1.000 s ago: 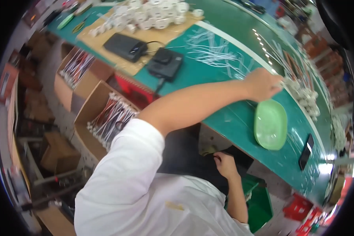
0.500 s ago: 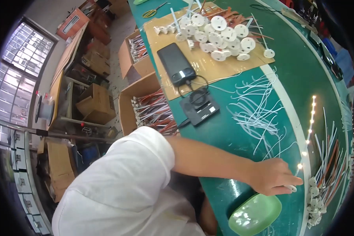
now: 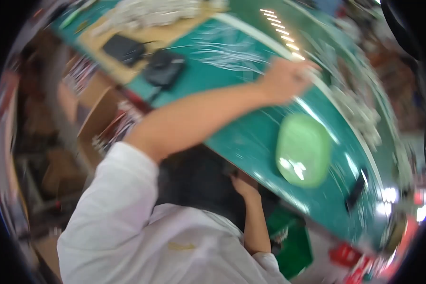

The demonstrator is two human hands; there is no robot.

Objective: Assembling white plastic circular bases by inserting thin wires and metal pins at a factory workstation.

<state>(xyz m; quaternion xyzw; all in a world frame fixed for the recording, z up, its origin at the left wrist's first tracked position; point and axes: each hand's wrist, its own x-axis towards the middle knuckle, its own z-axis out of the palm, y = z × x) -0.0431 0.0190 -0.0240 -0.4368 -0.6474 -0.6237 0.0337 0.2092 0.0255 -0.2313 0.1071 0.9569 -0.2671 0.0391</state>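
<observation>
My left hand reaches across the green table, its fingers closed. A small white disc-shaped piece, blurred by motion, shows at its fingertips. From beside the fingers a string of lit lights runs up and away. A pale green plastic dish sits on the table just below that hand. Low by my lap, at the table's near edge, is my right hand; its fingers are mostly hidden and blurred. Thin white wires lie in a loose bunch to the left of my left hand.
White disc-ended pieces are heaped on cardboard at the far left. Nearby lie a black power bank and a black box with a cable. A dark bar-shaped object lies right. A green bin stands below the table.
The view has swung to the right, bringing my right hand, the green bin and the dark bar into sight. My left hand still grips the white piece beside the lit string.
</observation>
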